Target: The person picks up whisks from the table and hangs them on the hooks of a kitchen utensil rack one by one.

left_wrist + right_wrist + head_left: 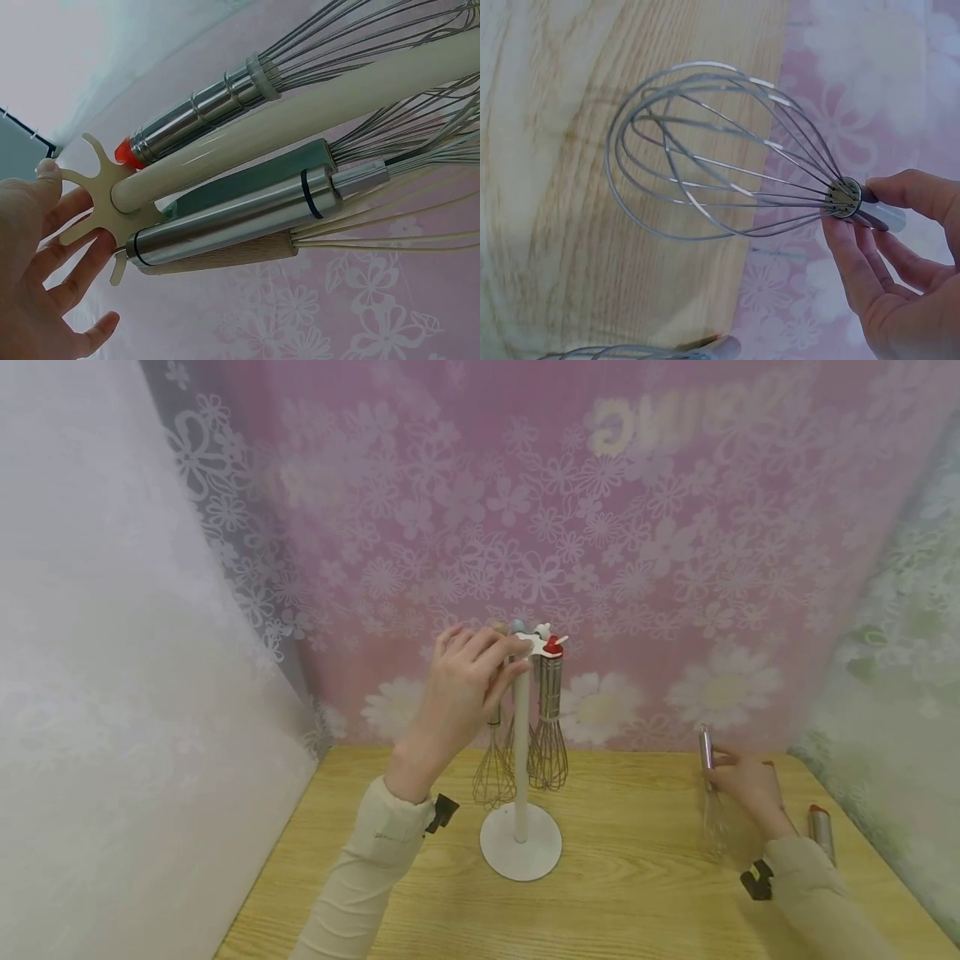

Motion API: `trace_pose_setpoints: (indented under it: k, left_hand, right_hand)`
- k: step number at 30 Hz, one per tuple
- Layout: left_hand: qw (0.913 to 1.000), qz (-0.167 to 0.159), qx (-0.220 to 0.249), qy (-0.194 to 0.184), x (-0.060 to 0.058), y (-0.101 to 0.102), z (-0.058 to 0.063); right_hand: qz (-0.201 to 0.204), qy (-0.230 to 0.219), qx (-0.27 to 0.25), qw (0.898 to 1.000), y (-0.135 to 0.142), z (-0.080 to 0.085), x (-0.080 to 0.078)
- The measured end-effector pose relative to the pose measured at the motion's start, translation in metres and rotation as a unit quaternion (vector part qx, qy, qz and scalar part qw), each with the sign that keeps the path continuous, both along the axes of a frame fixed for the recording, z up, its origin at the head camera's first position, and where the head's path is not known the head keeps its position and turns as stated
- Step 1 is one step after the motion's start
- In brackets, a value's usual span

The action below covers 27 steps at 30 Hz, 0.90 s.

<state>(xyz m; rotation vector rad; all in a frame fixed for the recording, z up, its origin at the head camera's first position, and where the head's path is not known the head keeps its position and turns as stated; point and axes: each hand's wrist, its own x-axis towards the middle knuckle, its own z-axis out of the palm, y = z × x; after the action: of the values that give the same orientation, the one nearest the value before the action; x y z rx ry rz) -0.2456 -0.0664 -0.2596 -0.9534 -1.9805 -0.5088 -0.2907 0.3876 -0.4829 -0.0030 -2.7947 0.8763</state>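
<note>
My left hand [467, 672] is at the top of a white whisk stand [522, 752], gripping its hooked top plate with thumb and fingers. Several whisks hang from that plate around the pole; in the left wrist view they include a steel-handled whisk [232, 225], a red-tipped whisk [202, 105], a green-handled one [255, 174] and a wooden-handled one [225, 253]. Off to the right, my right hand [748, 783] pinches another whisk [705, 157] where its wires meet the handle. This whisk stands handle up, its wire loops downward near the table.
A red-tipped metal handle [822, 831] lies on the wooden table [622, 893] by my right sleeve. In the right wrist view, wires of another whisk [630, 352] show at the bottom edge. A flowered pink curtain [450, 527] hangs behind the table.
</note>
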Motion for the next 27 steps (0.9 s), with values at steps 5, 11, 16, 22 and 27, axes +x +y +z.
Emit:
trace_pose_setpoints:
  k: [5, 11, 16, 22, 27]
  left_hand:
    - [1.0000, 0.001, 0.007, 0.005, 0.000, 0.001, -0.001]
    - [0.9999, 0.000, 0.009, 0.007, -0.001, 0.001, -0.002]
    - [1.0000, 0.001, 0.007, 0.006, 0.000, 0.001, -0.002]
    - [1.0000, 0.001, 0.005, 0.001, 0.001, 0.001, -0.002]
    - [1.0000, 0.002, 0.003, -0.005, 0.001, 0.001, -0.002]
  right_hand:
    - [0.006, 0.014, -0.041, 0.999, -0.010, 0.003, -0.001]
    - [0.004, 0.038, -0.063, 0.997, -0.022, 0.007, 0.003]
    - [-0.004, 0.078, -0.068, 0.995, -0.030, 0.008, 0.006]
    - [-0.027, 0.103, -0.079, 0.991, -0.039, 0.010, 0.006]
    - [-0.035, 0.091, -0.092, 0.991, -0.048, 0.016, 0.008]
